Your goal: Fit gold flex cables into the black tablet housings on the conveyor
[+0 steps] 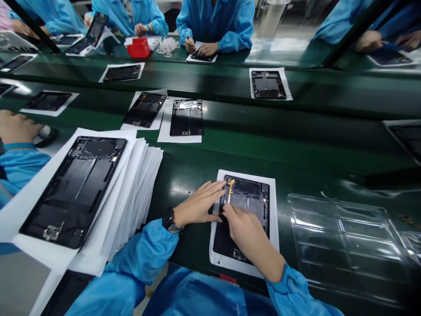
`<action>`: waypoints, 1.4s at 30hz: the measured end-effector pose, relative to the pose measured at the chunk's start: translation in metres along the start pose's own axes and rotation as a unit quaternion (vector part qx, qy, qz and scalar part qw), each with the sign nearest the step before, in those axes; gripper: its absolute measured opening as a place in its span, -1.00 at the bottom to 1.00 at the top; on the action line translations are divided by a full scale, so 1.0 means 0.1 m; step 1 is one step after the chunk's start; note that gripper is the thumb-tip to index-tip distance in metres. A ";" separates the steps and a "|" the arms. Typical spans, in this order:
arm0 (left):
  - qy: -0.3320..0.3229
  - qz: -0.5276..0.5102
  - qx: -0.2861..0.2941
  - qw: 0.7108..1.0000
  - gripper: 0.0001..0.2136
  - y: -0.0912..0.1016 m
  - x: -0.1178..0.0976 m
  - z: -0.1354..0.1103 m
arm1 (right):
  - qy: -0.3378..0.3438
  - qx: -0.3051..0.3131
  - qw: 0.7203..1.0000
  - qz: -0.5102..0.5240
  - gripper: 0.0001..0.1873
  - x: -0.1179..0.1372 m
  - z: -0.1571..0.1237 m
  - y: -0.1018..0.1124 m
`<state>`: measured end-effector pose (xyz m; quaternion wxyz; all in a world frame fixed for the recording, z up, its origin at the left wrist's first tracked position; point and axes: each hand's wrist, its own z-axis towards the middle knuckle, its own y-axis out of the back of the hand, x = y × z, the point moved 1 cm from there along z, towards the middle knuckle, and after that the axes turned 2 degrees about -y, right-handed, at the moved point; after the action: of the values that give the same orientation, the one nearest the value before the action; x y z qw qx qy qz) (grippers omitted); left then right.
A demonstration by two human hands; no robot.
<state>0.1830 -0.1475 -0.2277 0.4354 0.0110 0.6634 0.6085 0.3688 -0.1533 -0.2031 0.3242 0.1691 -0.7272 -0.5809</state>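
Fingers (234,210) of our right hand (250,235) are pinching narrow onto the gold flex strip (230,188) of the open tablet shell (245,210); we are bracing its left edge with our flat, spread left hand (199,204). Shell is lying on a white sheet (274,219) on the green desk (184,175). Beside it we are seeing a clear plastic tray (342,237) right, a paper stack (138,193) left. Farther off, blue-sleeved people (213,22) are working.
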 end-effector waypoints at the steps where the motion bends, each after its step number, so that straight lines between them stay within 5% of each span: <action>1: 0.000 -0.002 0.001 1.000 -0.14 0.00 0.00 0.00 | -0.001 -0.006 1.000 0.004 -0.80 0.01 0.00 -0.02; 13: 0.036 -0.010 -0.006 0.999 -0.28 -0.07 -0.07 0.00 | -0.081 -0.142 0.958 0.236 -0.87 -0.13 -0.22 -0.18; 22: 0.027 -0.034 0.022 0.999 -0.09 -0.06 -0.04 -0.02 | -0.021 -0.129 0.986 0.107 -0.85 -0.01 -0.14 -0.17; 27: 0.028 -0.033 0.021 0.999 -0.04 -0.10 0.00 -0.03 | 0.018 -0.040 0.999 -0.015 -0.74 0.11 0.06 0.00; 35: 0.030 -0.041 0.007 0.999 0.08 -0.11 0.02 -0.02 | 0.005 -0.044 0.998 0.042 -0.76 -0.11 -0.07 -0.01; 42: 0.031 -0.036 -0.002 0.999 0.08 -0.15 0.03 -0.01 | 0.035 -0.057 0.998 -0.002 -0.74 0.02 0.02 -0.09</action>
<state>0.1882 -0.1506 -0.2415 0.4361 -0.0330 0.6751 0.5941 0.3649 -0.1555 -0.2109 0.3578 0.1722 -0.6809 -0.6154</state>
